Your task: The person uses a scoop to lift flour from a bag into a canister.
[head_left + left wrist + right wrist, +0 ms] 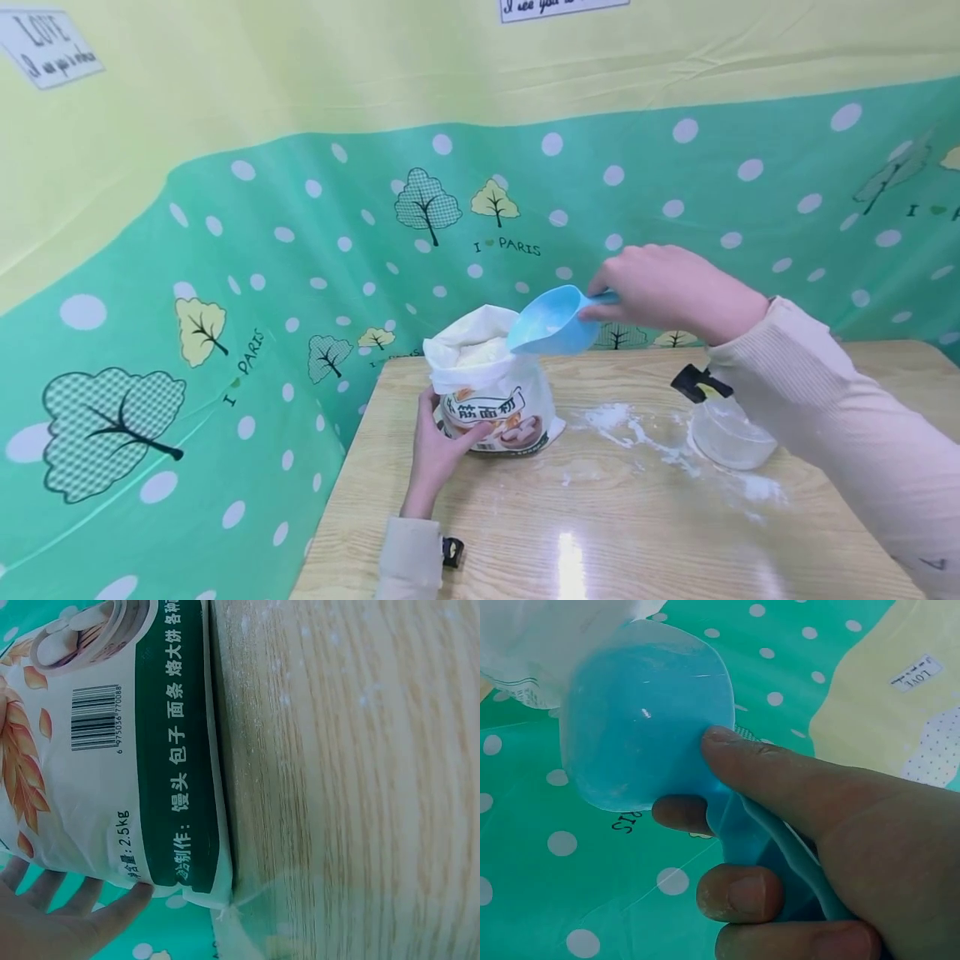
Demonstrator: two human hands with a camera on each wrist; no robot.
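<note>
A white bag of flour (491,408) stands open-topped near the back of the table, with flour (480,352) visible inside its mouth. My left hand (438,446) grips the bag's lower left, thumb across the front. In the left wrist view, the fingers (112,915) of that hand lie along the bag's side, by its printed green band. My right hand (660,287) holds a blue scoop (555,323) by the handle, its tip at the right rim of the bag. From the right wrist view, fingers curl round the handle and the thumb (780,761) presses near the bowl.
A clear round container (731,437) sits on the right side of the wooden table (525,533), beneath the right forearm. Spilled flour (622,425) streaks the tabletop between bag and container. Green and yellow patterned cloth (300,208) hangs behind and to the left.
</note>
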